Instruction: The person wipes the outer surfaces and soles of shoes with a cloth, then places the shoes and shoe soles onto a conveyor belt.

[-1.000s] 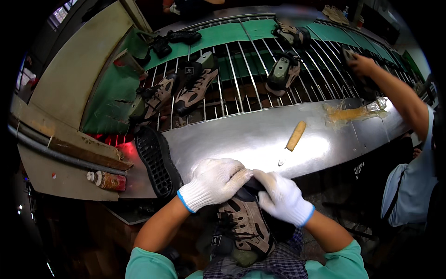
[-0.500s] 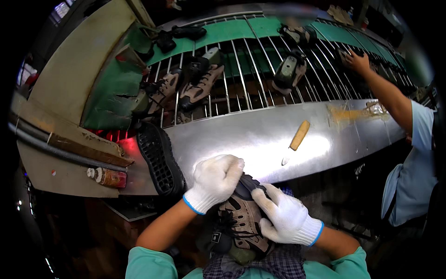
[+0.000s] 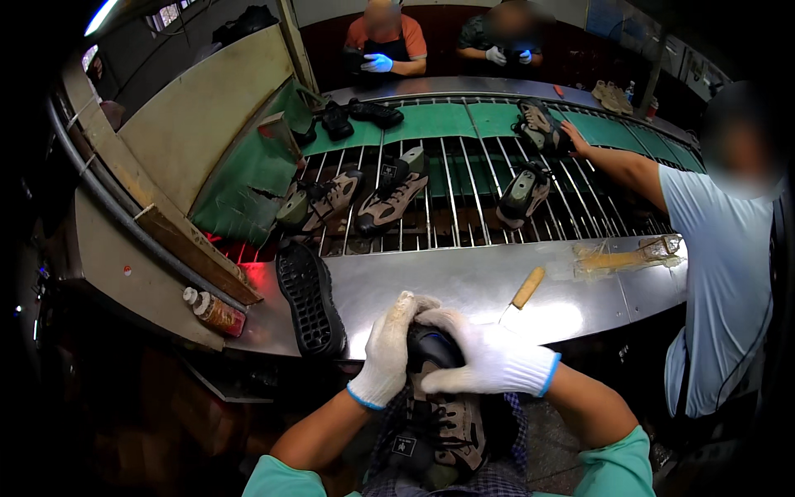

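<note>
- So, left hand (image 3: 387, 352) curls round the toe (image 3: 434, 346) of a brown-and-black lace-up sneaker (image 3: 455, 421);
- right hand (image 3: 495, 358) grips the toe's other side;
- sneaker's over the lap (image 3: 513, 439), toe toward the steel bench (image 3: 414, 273)

Room between sole (image 3: 310, 302) and knife (image 3: 528, 287) (bare metal (image 3: 431, 273))
</note>
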`<move>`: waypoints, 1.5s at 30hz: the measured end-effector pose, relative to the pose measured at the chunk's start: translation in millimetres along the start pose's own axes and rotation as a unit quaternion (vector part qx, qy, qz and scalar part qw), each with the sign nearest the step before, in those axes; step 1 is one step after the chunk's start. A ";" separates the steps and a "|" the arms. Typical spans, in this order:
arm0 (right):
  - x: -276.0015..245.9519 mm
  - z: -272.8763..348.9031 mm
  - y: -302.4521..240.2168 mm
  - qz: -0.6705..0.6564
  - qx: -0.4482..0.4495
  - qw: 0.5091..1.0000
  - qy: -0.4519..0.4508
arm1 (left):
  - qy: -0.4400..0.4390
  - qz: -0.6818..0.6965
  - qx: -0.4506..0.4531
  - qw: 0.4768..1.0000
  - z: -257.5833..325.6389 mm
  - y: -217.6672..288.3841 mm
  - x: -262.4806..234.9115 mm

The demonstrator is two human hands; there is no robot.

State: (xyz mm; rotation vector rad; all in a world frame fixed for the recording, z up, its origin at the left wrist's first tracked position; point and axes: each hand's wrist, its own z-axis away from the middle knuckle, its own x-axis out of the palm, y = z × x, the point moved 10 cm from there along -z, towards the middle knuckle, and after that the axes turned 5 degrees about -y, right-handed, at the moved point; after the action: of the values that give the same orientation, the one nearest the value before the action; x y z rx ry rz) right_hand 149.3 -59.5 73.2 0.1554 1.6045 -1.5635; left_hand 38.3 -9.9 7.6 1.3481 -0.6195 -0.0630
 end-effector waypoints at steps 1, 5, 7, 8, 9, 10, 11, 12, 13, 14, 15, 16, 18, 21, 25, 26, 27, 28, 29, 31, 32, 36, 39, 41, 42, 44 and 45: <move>-0.6 -0.5 -1.8 0.006 0.011 1.000 0.001 | 0.000 0.042 -0.001 0.999 1.8 4.3 5.0; -21.1 14.5 -27.9 -0.037 -0.038 0.996 0.076 | -0.004 0.136 -0.018 0.991 11.2 0.3 -9.9; -38.7 37.2 -62.2 -0.053 -0.049 0.993 0.096 | -0.007 0.100 -0.087 0.991 26.9 -32.4 -30.8; -48.3 59.9 -81.2 -0.007 -0.142 0.974 0.176 | -0.043 0.082 -0.176 0.980 41.3 -49.0 -20.1; -52.4 77.2 -91.4 -0.003 -0.165 0.964 0.209 | -0.074 0.060 -0.265 0.960 64.3 -64.6 -13.5; -57.3 84.7 -92.4 -0.066 -0.190 0.959 0.199 | -0.075 0.071 -0.305 0.947 86.1 -86.9 -18.4; -60.8 92.4 -88.9 -0.130 -0.209 0.951 0.189 | -0.085 0.126 -0.298 0.943 98.7 -96.2 -25.3; -60.6 91.0 -85.5 -0.126 -0.233 0.955 0.129 | -0.093 0.180 -0.289 0.936 110.7 -104.2 -32.1; -44.4 99.4 -50.9 -0.242 -0.241 0.928 0.150 | -0.119 0.236 -0.246 0.933 115.3 -94.9 -35.6; -30.0 105.4 -20.6 -0.355 -0.256 0.883 0.168 | -0.068 0.245 -0.227 0.940 109.5 -85.2 -49.7; -4.5 105.0 17.5 -0.430 -0.154 0.870 0.184 | -0.163 0.255 -0.203 0.931 94.0 -70.5 -54.1; 22.1 107.2 52.4 -0.514 -0.052 0.832 0.205 | -0.197 0.131 -0.127 0.963 71.6 -39.8 -52.9; 69.7 107.9 106.3 -0.561 -0.044 0.792 0.239 | -0.229 -0.217 -0.105 0.943 45.0 -1.4 -36.0; 154.1 113.0 177.9 -0.568 0.083 0.786 0.229 | -0.416 -0.493 -0.173 0.745 44.5 -6.8 42.7; 73.2 109.2 137.1 -0.549 -0.046 0.804 0.224 | -0.439 -0.584 -0.094 0.676 35.2 -21.6 97.1; 36.5 99.7 104.3 -0.370 -0.029 0.902 0.221 | -0.431 -0.591 -0.087 0.676 33.0 -28.4 98.5; 3.7 87.5 66.7 -0.174 0.002 0.963 0.207 | -0.435 -0.579 -0.113 0.681 32.2 -36.3 101.1; -13.4 75.5 33.7 -0.077 -0.003 0.980 0.182 | -0.442 -0.613 -0.087 0.649 30.5 -39.7 108.5; -17.5 65.4 13.7 0.019 -0.008 0.988 0.152 | -0.447 -0.646 -0.059 0.615 28.3 -45.0 114.7; 5.1 59.9 29.5 0.136 0.092 0.985 0.045 | -0.489 -0.648 -0.026 0.583 29.7 -62.6 112.8; -3.1 73.1 42.2 0.044 0.138 0.988 0.043 | -0.437 -0.663 -0.113 0.597 26.4 -55.6 100.7; 29.4 197.1 158.7 -0.207 0.131 0.941 0.234 | -0.344 -0.564 -0.069 0.748 26.8 -39.4 39.2; 145.5 229.9 223.1 -0.422 0.171 0.834 0.313 | -0.279 -0.459 -0.085 0.839 27.0 -57.4 -9.2; 164.0 215.6 190.9 -0.479 0.151 0.799 0.331 | -0.255 -0.415 -0.063 0.871 19.5 -57.6 -8.9; 151.6 210.7 168.8 -0.448 0.142 0.823 0.319 | -0.254 -0.413 -0.062 0.872 11.3 -58.7 -8.7; 110.3 201.1 126.9 -0.407 0.077 0.860 0.297 | -0.250 -0.344 -0.066 0.902 -12.4 -64.1 -2.5; 90.8 189.7 110.6 -0.377 -0.006 0.889 0.260 | -0.292 -0.259 -0.039 0.920 -28.6 -62.9 19.0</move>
State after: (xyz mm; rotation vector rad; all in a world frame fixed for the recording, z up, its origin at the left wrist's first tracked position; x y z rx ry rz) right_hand 253.3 -242.4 -37.1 -0.0840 2.2659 -2.2276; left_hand 86.2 -7.3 -45.6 1.3852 -0.7257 -0.9394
